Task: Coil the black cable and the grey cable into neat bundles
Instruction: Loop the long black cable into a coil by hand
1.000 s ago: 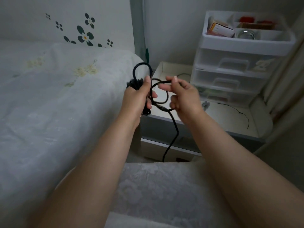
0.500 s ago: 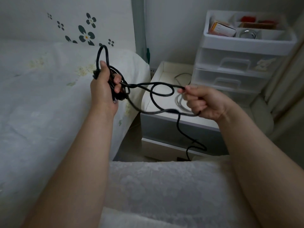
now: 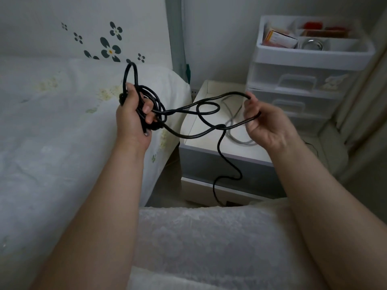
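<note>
Two hands were on the black cable at this moment. Your left hand was curled tight round a bunch of coils, held up over the edge of the bed, with one loop standing up above your knuckles and what looked like a plug end poking out below your palm — the view there was too dark to be sure. Your right hand held a wide bend of the same cable, the strand running over your fingertips and back under your curled fingers, so that hand was gripping it too, more loosely.

Between your hands the cable ran in two strands that crossed, with a small loop in the middle. From the crossing, one length dropped down in front of the counter and went out of sight behind the white fabric on your lap.

The grey cable lay loose on the counter top, partly behind the black strands and just beside your right hand — neither hand touched it.

At the back right of the counter stood a white drawer unit, its top tray holding a small box and a metal ring.
</note>
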{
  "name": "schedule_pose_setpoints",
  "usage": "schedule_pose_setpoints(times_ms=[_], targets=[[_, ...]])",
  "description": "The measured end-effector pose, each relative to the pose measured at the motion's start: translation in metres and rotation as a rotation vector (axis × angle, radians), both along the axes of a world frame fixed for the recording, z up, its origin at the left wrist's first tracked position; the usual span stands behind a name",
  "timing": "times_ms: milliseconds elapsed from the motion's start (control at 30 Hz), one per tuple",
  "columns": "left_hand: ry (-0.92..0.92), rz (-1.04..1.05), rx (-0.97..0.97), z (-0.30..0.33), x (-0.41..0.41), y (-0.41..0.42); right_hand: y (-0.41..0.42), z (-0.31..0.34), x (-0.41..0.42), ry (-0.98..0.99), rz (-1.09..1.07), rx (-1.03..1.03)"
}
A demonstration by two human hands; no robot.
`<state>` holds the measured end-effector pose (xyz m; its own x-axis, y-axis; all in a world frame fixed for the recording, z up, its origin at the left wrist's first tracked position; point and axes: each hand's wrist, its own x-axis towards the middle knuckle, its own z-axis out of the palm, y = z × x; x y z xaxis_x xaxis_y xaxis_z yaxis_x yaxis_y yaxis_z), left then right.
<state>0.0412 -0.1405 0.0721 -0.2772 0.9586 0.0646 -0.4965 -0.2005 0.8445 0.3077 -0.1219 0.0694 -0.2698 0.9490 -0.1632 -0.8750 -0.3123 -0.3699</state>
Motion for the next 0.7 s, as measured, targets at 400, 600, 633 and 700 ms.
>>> schedule_pose_setpoints(times_ms=[400, 600, 633, 700], targets=[[-0.305, -0.03, 0.011, -0.005, -0.018, 0.008, -0.002, -0.011, 0.018, -1.459, 0.863, 0.213], [0.054, -0.268, -0.049, 0.0, -0.007, 0.0, -0.003, -0.028, -0.02, -2.24, 0.255, 0.711], [0.174, -0.271, -0.065, 0.001, -0.003, -0.002, -0.006, -0.024, -0.031, -2.17, -0.022, 0.751], [0.336, -0.31, -0.057, 0.001, 0.007, -0.008, -0.018, -0.01, -0.057, -1.747, -0.428, 0.753]])
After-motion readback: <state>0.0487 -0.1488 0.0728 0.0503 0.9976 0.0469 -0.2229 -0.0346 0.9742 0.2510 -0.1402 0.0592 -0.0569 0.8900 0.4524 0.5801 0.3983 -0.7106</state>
